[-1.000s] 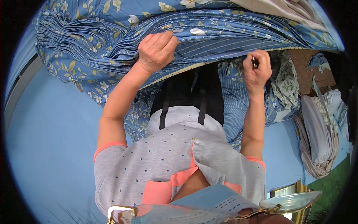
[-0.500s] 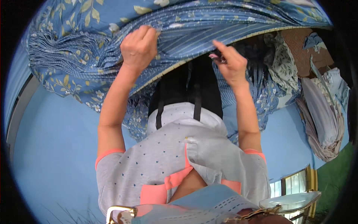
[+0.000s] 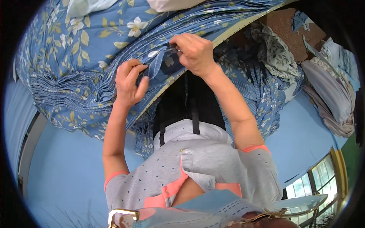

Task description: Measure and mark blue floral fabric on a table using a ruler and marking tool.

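Lying across the far side in the head view: one blue cotton-like cloth with white flowers and olive leaves [image 3: 114, 45], gathered in many layered folds (too many to count). Long axis runs near left to far right, alongside one pale yellow strip with tick marks [image 3: 232, 30].

Two bare hands at the folds. Left hand [image 3: 128, 85]: thumb apart from fingers, touching the cloth. Right hand [image 3: 197, 55]: fingertips together, clamped on one small metallic tool [image 3: 178, 49], mostly hidden; kind and pointing direction cannot be told.

Right side: one white leaf-patterned cloth [image 3: 279, 59], crumpled.
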`<state>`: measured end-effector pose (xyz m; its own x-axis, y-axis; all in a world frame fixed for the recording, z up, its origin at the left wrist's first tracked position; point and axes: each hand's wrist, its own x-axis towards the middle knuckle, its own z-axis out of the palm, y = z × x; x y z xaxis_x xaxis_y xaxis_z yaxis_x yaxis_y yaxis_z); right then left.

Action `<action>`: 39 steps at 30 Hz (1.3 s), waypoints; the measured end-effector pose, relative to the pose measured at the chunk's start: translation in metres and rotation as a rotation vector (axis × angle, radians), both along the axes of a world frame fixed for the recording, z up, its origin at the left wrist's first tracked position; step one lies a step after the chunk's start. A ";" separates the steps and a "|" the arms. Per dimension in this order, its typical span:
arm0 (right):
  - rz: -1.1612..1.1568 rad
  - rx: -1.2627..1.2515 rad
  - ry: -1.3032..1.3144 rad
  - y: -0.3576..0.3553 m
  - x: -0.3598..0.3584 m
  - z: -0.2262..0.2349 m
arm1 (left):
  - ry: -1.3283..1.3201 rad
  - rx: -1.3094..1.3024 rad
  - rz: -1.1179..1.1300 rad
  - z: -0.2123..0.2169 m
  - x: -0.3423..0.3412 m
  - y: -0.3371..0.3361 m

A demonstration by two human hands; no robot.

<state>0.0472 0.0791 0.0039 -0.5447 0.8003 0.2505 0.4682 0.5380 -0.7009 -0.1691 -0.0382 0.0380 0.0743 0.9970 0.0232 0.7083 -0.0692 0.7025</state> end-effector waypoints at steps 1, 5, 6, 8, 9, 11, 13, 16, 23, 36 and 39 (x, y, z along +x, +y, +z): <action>-0.003 -0.023 -0.042 0.002 -0.002 -0.003 | 0.054 -0.041 -0.030 0.005 0.002 0.002; -0.017 0.012 -0.001 0.008 -0.014 -0.006 | 0.320 0.051 0.036 -0.005 0.009 -0.007; -0.023 0.018 -0.001 0.008 -0.015 -0.007 | 0.320 0.058 0.031 -0.006 0.011 -0.007; -0.043 -0.001 -0.059 0.007 -0.016 -0.007 | 0.384 0.107 0.125 -0.003 0.014 -0.007; -0.051 0.005 -0.061 0.008 -0.016 -0.009 | 0.415 0.138 0.129 -0.001 0.016 -0.006; -0.054 0.012 -0.060 0.009 -0.016 -0.013 | 0.408 0.138 0.149 0.001 0.017 -0.008; -0.058 0.006 -0.050 0.009 -0.016 -0.016 | 0.366 0.134 0.211 -0.012 0.008 -0.008; -0.014 -0.037 0.043 0.006 -0.010 -0.016 | 0.386 0.094 0.304 -0.024 -0.004 0.001; -0.120 -0.238 0.087 -0.018 0.070 -0.016 | 0.419 0.071 0.293 -0.039 -0.013 0.018; 0.085 -0.105 -0.046 -0.042 0.047 -0.016 | 0.382 0.100 0.267 -0.041 -0.016 0.017; 0.059 -0.052 0.018 -0.026 0.025 -0.009 | 0.347 0.094 0.274 -0.038 -0.018 0.016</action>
<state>0.0721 0.0528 -0.0050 -0.5871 0.7792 0.2194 0.4237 0.5267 -0.7370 -0.1872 -0.0223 -0.0003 -0.1730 0.9757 0.1345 0.9016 0.1019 0.4203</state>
